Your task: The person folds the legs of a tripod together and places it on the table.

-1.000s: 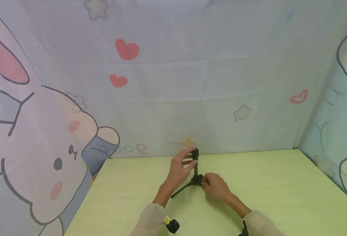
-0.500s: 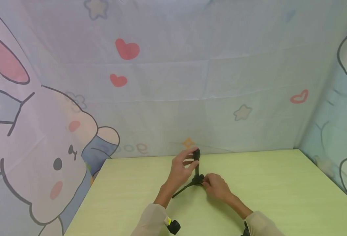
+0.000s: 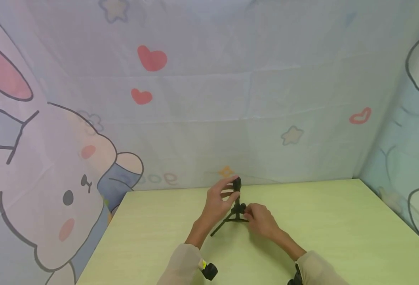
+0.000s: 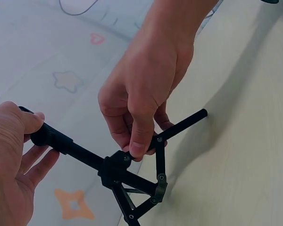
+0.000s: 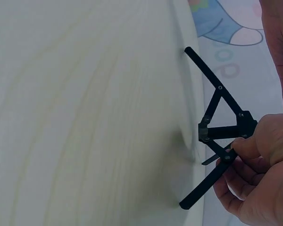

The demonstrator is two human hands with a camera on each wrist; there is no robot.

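Observation:
A small black tripod (image 3: 237,208) stands upright between my hands, its legs spread and joined by hinged braces. My left hand (image 3: 216,205) grips its top, thumb and fingers around the thicker upper end. Lower down, my right hand (image 3: 263,222) pinches one leg close to the collar. In the left wrist view the tripod's centre column (image 4: 87,156) runs from the left hand (image 4: 12,150) to the collar, and the right hand's (image 4: 141,84) fingers partly hide the leg. In the right wrist view, the thumb and fingers of the right hand (image 5: 269,169) hold a leg (image 5: 205,186) by its brace joint.
Under the hands lies a pale yellow-green tabletop (image 3: 323,229). Behind it hangs a printed cloth backdrop (image 3: 209,99) with hearts, stars and a large rabbit. Beige sleeves (image 3: 182,265) cover the forearms, and a small black camera (image 3: 209,272) sits at the left wrist.
The tripod's collar has risen along the column with my right hand, the braces now show below it, and the legs stand steeper. My left hand has hardly moved.

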